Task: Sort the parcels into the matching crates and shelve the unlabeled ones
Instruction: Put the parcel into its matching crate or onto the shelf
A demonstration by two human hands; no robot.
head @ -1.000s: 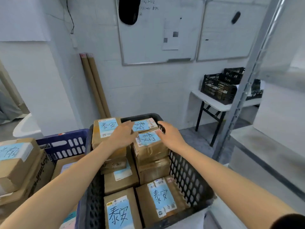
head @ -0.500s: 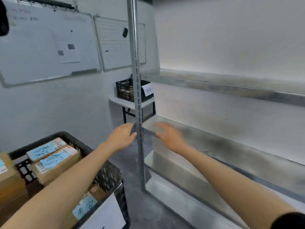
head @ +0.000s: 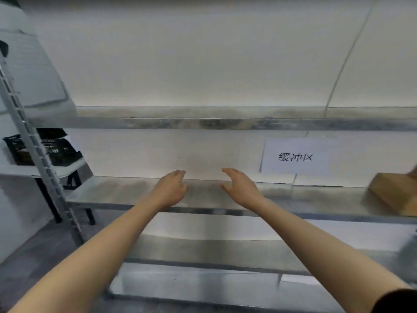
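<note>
Facing grey metal shelf (head: 112, 190): left hand (head: 172, 188), right hand (head: 239, 188) loosely spread, empty (shelving step, I reckon); next, fetch an unlabeled parcel.

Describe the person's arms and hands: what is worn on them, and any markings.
Both arms are bare as far as the frame shows. The left hand and right hand wear no gloves, and no ring, watch or bracelet is visible. The only clothing in view is the edge of a black sleeve on the right upper arm, at the bottom right corner. No markings show.
</note>
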